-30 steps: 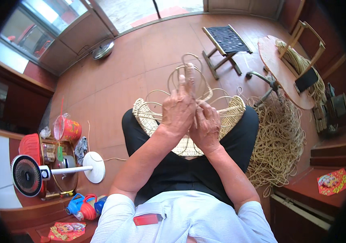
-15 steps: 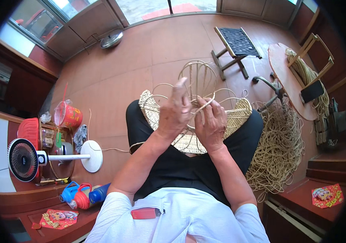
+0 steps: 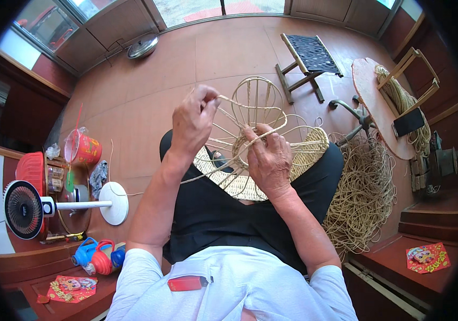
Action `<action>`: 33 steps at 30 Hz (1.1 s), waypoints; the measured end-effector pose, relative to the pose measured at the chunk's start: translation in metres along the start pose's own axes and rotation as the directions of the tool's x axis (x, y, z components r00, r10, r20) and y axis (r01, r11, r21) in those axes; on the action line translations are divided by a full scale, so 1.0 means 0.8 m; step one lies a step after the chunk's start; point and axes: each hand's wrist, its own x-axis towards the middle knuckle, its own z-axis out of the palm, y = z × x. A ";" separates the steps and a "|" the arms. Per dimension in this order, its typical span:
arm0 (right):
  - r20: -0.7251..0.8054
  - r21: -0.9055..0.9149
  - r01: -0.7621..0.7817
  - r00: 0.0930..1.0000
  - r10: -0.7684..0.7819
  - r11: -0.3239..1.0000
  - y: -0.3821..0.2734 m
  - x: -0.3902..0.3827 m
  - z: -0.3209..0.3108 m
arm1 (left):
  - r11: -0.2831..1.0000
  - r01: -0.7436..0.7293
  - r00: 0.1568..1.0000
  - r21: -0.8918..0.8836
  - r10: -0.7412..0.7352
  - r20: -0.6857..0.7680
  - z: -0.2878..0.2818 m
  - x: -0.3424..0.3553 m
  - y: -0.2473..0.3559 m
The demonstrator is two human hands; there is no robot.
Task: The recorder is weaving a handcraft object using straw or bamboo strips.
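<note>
At the left edge a white standing fan [image 3: 25, 207] lies on its side, with a red bucket [image 3: 82, 150] above it. A folding stool [image 3: 306, 59] stands at upper centre. A heap of pale cord [image 3: 362, 198] fills the right, beside a round wooden surface [image 3: 371, 101]. A metal lid [image 3: 142, 47] lies at upper left.

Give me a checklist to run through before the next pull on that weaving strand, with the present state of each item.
1. Pale cane strand pinched in the left hand: ok, fingers closed on it, raised.
2. Right hand steadying the half-woven pale cane basket: ok, pressed on the woven centre.
3. Basket resting on the lap: ok, it lies across the black trousers.
4. Upright ribs evenly spread: cannot tell, the hands hide several.
5. Spare cane within reach: ok, a loose heap of tan cane lies on the floor by the right knee.
6. Strand free of snags below the hands: cannot tell.
</note>
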 end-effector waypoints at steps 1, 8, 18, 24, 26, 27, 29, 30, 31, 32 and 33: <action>0.000 -0.006 0.004 1.000 -0.004 1.000 0.001 0.000 -0.002 | 1.000 -0.001 1.000 -0.007 0.001 -0.003 0.005 0.013 0.003; 0.066 -0.045 -0.040 0.997 0.043 0.998 -0.001 0.004 0.002 | 0.903 0.069 0.987 -0.424 0.000 0.160 0.043 0.033 -0.002; 0.005 0.031 -0.064 0.998 0.064 0.997 -0.001 0.005 0.005 | 0.949 0.291 0.913 -0.116 -0.240 0.329 0.008 -0.009 0.013; -0.043 0.106 -0.094 0.994 0.099 0.990 -0.020 0.013 -0.002 | 0.879 -0.173 0.977 0.445 0.209 -0.032 -0.013 -0.063 -0.008; -0.077 0.104 -0.091 0.992 0.099 0.990 -0.021 0.011 0.007 | 0.869 -0.153 0.980 0.470 0.194 -0.040 -0.023 -0.070 -0.020; -0.112 0.097 -0.087 0.989 0.097 0.991 -0.023 0.010 0.011 | 0.891 -0.012 0.999 0.453 0.033 -0.040 -0.033 -0.072 -0.028; -0.124 0.089 -0.047 0.991 0.058 0.995 -0.025 0.015 0.017 | 0.882 0.154 0.988 0.445 -0.143 -0.057 -0.055 -0.074 -0.052; -0.134 0.071 0.000 0.991 0.010 0.997 -0.023 0.018 0.019 | 0.881 0.139 0.990 0.453 -0.136 -0.040 -0.069 -0.075 -0.061; -0.146 0.071 -0.002 0.989 0.013 0.997 -0.018 0.020 0.027 | 0.886 0.279 0.960 0.371 -0.273 -0.068 -0.085 -0.075 -0.063; -0.155 0.079 -0.029 0.987 0.041 0.996 -0.017 0.021 0.030 | 0.864 0.413 0.910 0.287 -0.407 -0.084 -0.107 -0.076 -0.070; -0.141 0.072 -0.028 0.989 0.038 0.997 -0.017 0.023 0.029 | 0.884 0.460 0.888 0.087 -0.459 -0.031 -0.134 -0.084 -0.109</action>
